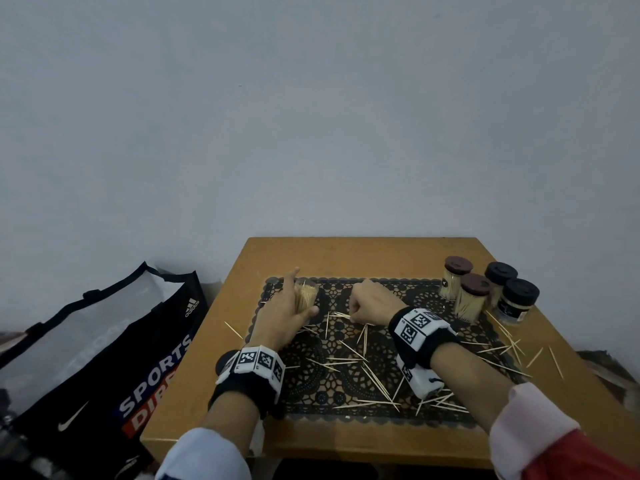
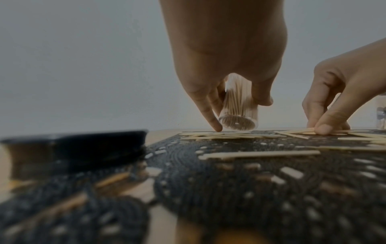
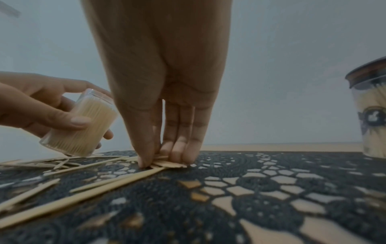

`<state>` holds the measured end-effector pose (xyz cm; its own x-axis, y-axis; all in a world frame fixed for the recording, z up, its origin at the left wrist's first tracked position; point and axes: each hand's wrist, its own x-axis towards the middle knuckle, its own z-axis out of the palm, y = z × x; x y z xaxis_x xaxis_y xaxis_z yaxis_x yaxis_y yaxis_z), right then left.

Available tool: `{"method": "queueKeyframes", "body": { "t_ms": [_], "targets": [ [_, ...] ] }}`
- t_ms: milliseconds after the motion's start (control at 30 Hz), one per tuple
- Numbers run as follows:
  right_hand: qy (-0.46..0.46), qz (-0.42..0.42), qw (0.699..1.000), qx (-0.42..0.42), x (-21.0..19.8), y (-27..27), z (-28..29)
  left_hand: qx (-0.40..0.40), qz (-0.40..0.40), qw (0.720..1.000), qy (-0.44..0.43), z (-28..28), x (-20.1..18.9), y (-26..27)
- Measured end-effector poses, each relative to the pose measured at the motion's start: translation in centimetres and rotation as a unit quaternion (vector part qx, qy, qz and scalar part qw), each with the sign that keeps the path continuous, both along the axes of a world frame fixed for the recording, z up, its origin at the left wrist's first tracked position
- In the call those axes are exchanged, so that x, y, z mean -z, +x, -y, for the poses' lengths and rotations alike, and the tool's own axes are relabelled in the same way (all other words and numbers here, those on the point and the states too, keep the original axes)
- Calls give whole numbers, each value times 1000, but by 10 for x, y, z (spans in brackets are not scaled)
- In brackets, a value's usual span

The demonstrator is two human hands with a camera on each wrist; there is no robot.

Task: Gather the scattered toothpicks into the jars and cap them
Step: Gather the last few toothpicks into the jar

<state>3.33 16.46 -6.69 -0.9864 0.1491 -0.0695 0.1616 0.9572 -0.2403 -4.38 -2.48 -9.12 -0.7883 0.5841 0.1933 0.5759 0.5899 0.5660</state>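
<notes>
A small wooden table stands against a plain wall. A black lace-patterned placemat covers most of its top. Loose toothpicks lie scattered over the mat, and a few lie on the bare wood on both sides of it. Four capped jars of toothpicks stand clustered at the far right corner. A black lid rests at the mat's near left edge.
</notes>
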Motion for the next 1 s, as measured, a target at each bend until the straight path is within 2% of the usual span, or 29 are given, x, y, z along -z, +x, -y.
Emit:
{"method": "queueKeyframes", "body": {
  "t_ms": [200, 500, 633, 800, 1000],
  "targets": [
    [13, -1, 1000, -19, 1, -1, -4, 21, -3, 999, -28, 0, -4, 4],
    [134, -8, 990, -51, 3, -2, -1, 22, -1, 999, -40, -1, -3, 4],
    [160, -16, 985, -60, 5, -2, 0, 26, -12, 999, -40, -1, 1, 1],
    [185, -88, 978, -43, 7, 1, -6, 23, -19, 999, -24, 0, 3, -2],
    [155, -204, 966, -28, 9, -2, -8, 20, -28, 999, -29, -1, 5, -5]
  ]
}}
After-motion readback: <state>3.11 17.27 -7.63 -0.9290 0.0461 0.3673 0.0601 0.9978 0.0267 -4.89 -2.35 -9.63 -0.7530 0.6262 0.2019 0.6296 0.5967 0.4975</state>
